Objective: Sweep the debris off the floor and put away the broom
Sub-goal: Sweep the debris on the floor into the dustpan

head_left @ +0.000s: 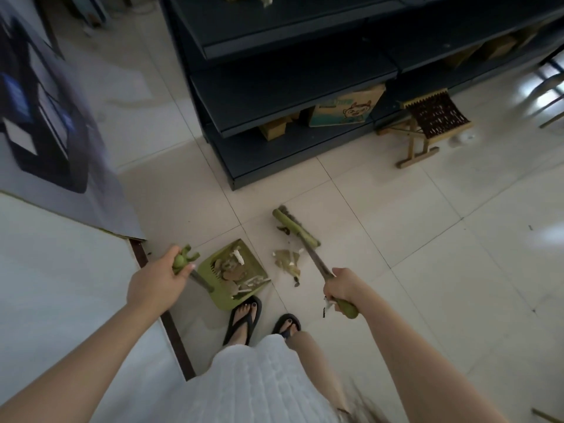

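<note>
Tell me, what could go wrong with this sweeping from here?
The dustpan already holds scraps, and the left hand grips its handle at a tilt, so some might spill back out. The debris pile lies beside the pan's side edge rather than squarely before its mouth, so the broom in the right hand may push bits past it. The foot in an open sandal stands close to the pan.
</note>
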`<state>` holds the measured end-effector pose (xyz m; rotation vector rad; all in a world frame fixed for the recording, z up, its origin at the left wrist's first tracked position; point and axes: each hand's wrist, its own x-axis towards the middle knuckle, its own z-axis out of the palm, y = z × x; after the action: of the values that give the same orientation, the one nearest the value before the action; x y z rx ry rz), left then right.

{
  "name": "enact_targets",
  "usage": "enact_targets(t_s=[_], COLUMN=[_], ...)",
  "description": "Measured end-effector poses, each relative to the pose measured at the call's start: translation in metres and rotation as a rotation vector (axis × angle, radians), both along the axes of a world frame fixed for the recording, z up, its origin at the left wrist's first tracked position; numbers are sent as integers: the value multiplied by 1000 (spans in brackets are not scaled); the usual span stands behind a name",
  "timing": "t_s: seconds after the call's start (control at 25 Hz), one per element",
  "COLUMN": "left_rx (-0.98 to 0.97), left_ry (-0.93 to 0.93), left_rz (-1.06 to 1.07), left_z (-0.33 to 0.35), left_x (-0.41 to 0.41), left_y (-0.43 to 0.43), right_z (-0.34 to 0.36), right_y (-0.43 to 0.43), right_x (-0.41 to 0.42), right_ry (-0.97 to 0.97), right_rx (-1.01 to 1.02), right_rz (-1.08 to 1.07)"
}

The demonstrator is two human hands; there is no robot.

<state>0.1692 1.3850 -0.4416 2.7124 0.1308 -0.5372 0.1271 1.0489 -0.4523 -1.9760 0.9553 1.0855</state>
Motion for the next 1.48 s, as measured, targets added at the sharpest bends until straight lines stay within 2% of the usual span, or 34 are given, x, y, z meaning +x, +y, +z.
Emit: enact_targets(t_s=[0.28,0.48,0.72,0.92,1.12,1.48], left_rx=[-12,64,65,48,58,88], left_ry=[-36,-108,-179,-169,-144,-132], left_rz=[195,366,658,680,678,923], left_z=[0,3,7,4,8,13], left_x=[-41,-81,-127,-169,-215,-298], left_y=[-19,-62,-98,-128,-147,-225], right_z=[-13,-20,-9,-8,6,2], right_y=[-37,-102,-145,-168,-193,-230], right_x=[43,67,21,-12,-18,21], right_ry=[-62,48,186,140,52,21], right_rx=[-136,-129,-71,-64,-21,-99], right_rz=[403,734,995,969,761,683])
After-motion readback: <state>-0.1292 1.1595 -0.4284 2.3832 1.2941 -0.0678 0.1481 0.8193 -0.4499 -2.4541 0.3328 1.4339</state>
